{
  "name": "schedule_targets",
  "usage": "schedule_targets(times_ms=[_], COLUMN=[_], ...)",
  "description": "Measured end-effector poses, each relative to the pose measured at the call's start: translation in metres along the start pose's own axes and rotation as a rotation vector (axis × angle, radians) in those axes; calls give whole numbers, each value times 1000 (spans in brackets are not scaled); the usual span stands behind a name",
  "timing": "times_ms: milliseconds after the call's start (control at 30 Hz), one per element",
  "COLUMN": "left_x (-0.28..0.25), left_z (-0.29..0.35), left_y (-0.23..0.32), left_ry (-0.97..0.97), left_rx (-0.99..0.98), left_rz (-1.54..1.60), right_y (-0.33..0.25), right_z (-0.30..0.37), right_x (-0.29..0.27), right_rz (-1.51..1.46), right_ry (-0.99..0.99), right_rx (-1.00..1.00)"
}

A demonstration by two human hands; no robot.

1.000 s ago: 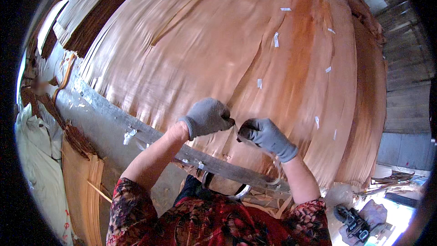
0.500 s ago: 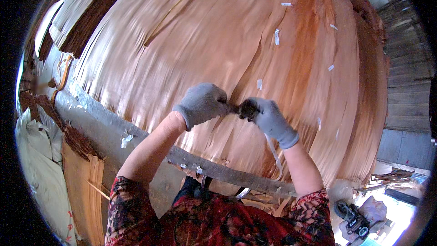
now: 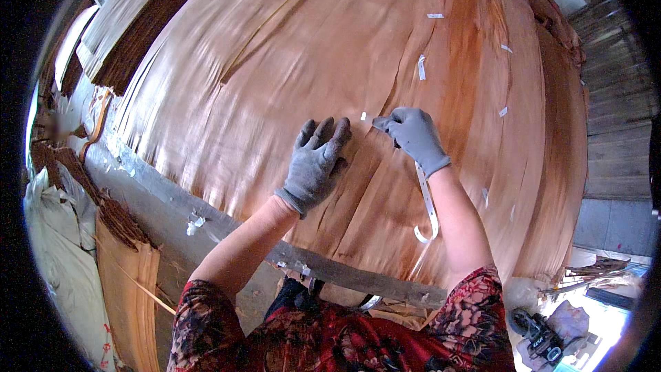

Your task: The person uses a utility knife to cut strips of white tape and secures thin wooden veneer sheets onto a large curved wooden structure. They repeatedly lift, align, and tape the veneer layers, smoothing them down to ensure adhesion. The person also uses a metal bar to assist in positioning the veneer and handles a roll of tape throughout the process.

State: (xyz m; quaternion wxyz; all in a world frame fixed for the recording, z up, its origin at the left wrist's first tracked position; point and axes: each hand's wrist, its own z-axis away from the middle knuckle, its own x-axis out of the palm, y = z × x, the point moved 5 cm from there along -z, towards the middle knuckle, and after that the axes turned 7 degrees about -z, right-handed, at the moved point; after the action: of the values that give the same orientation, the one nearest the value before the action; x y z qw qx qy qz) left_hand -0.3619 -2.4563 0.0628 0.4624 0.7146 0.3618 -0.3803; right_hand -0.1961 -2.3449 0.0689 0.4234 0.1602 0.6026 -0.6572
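Observation:
A large sheet of reddish-brown wood veneer (image 3: 310, 41) spreads out in front of me, with long seams or cracks along it. My left hand (image 3: 313, 165), in a grey glove with darkened fingers, is open over the veneer with its fingers stretched out. My right hand (image 3: 414, 134), also gloved, pinches a strip of white paper tape (image 3: 425, 196). The strip's tail curls down beside my right forearm. Just beyond those fingertips shows a small white bit (image 3: 363, 117) near a seam; whether it joins the strip I cannot tell.
Short white tape pieces (image 3: 421, 67) are stuck along the seams to the right. A grey table edge (image 3: 227, 217) runs close to my body. Stacked veneer (image 3: 138, 21) lies at far left, pale sheeting (image 3: 62, 241) at left, and a dark device (image 3: 540, 337) at lower right.
My hands were together near the seam; now they are apart. The left has opened and moved down, while the right has moved up and right, and more of the tape's tail shows.

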Motion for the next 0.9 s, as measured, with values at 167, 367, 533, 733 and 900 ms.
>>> schedule_targets(times_ms=[167,367,533,733,900], left_x=[0,-2,-17,-6,2], left_z=[-1,0,-17,-27,-64], left_y=[-2,0,34,30,13], left_ry=[-5,-7,106,-46,115], left_rx=[-20,-43,144,-69,-114], left_rz=[36,-25,-61,-196,-177], right_y=[-12,-20,-7,-15,-27], right_z=[-7,-9,-24,-18,-11], right_x=[-4,-11,-5,-12,-15], right_rz=[159,196,350,411,490], right_ry=[-61,-208,-224,-214,-175], right_rx=[24,81,108,110,42])
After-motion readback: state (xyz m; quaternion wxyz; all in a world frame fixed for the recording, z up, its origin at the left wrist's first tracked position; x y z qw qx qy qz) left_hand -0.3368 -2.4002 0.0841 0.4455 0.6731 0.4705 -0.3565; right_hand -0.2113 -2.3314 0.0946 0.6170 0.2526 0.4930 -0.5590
